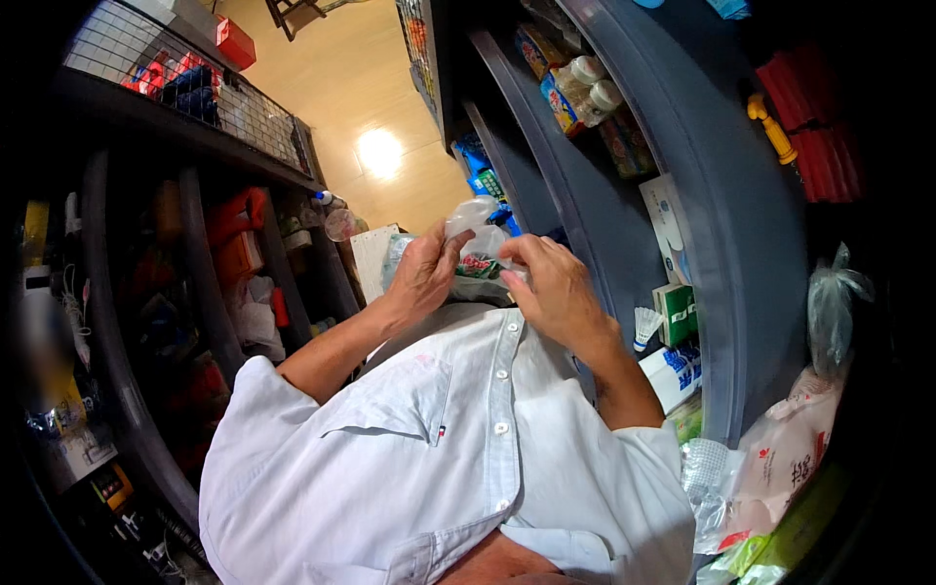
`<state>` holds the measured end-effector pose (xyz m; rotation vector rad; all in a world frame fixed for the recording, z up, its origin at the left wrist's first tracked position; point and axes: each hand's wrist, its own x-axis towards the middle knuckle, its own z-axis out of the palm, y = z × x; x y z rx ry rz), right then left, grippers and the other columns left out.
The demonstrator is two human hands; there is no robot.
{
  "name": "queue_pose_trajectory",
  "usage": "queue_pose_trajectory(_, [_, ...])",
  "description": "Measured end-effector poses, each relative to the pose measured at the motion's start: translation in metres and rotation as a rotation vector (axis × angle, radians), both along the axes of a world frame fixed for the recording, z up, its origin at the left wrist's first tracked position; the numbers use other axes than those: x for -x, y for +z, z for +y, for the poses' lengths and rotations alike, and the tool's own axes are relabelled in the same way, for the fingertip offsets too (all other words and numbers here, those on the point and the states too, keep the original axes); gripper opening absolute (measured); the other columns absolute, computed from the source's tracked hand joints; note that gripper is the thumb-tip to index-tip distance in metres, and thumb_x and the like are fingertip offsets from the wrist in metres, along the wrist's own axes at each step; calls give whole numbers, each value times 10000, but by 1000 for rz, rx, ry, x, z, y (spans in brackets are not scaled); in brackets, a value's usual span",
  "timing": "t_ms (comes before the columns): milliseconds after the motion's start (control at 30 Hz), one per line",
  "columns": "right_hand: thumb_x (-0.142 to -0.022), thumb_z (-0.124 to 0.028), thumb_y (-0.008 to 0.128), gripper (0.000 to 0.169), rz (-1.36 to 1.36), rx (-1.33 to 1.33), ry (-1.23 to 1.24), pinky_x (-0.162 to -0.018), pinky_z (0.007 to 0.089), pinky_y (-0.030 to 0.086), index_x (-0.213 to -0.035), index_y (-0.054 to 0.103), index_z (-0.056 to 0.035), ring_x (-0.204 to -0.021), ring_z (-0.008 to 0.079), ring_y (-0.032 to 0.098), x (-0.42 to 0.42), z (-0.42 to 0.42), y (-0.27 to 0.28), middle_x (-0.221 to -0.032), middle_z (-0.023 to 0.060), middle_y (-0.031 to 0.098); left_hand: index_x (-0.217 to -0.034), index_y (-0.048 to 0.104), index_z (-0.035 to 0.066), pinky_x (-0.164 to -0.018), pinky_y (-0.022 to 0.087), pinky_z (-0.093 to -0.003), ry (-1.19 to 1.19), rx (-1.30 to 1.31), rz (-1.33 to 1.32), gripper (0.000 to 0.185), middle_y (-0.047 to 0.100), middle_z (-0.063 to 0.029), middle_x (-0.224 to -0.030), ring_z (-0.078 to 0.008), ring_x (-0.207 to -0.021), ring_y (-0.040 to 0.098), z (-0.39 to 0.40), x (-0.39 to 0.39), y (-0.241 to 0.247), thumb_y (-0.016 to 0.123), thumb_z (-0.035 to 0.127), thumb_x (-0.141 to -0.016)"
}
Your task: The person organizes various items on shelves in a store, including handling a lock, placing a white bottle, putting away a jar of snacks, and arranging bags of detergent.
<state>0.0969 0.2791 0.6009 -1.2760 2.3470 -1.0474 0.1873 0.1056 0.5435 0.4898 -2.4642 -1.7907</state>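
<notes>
In front of the white shirt [468, 395], my left hand [424, 270] grips a translucent plastic piece [472, 213], which looks like a thin bag or wrapper. My right hand [552, 289] is at the right side of this plastic, its thumb and forefinger curved towards it. Whether those fingertips pinch its edge is not clear. Just below and between the hands shows a green package [477, 265] with red and white print. Beyond my left wrist is a white board [371, 259] with small holes.
Grey shelves [621, 197] rise close on the right, holding jars [603, 95], a shuttlecock [646, 327] and boxes. Packed dark shelves [194, 256] line the left. A yellow-handled corkscrew [771, 131] and a knotted plastic bag [831, 314] are at far right. Pale floor [365, 80] lies ahead.
</notes>
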Motion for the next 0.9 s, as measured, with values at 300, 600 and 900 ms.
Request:
queue_pose_trajectory(300, [-730, -16, 640, 229, 144, 46, 252, -734, 368, 505, -945, 562, -12, -836, 297, 611, -4, -10, 21, -842, 139, 593, -996, 570, 5, -680, 491, -452, -610, 326, 382, 330, 613, -174, -789, -380, -808, 598, 21, 4, 2, 652, 196, -739])
queue_pose_trajectory(600, [-808, -113, 681, 231, 136, -7, 63, -754, 391, 521, -1013, 622, -26, -876, 309, 642, 25, 15, 6, -946, 133, 632, -925, 588, 32, -559, 357, -289, -247, -233, -107, 464, 460, 9, -711, -100, -666, 420, 10, 21, 20, 368, 433, -1005])
queue_pose_trajectory(900, [-830, -83, 679, 112, -238, 235, -33, -677, 326, 532, -915, 643, -19, -798, 258, 671, -4, 14, 15, -869, 131, 657, -1080, 678, 30, -691, 480, -231, -444, -474, -140, 285, 669, -67, -922, -88, -751, 562, -23, 37, 49, 576, 260, -947])
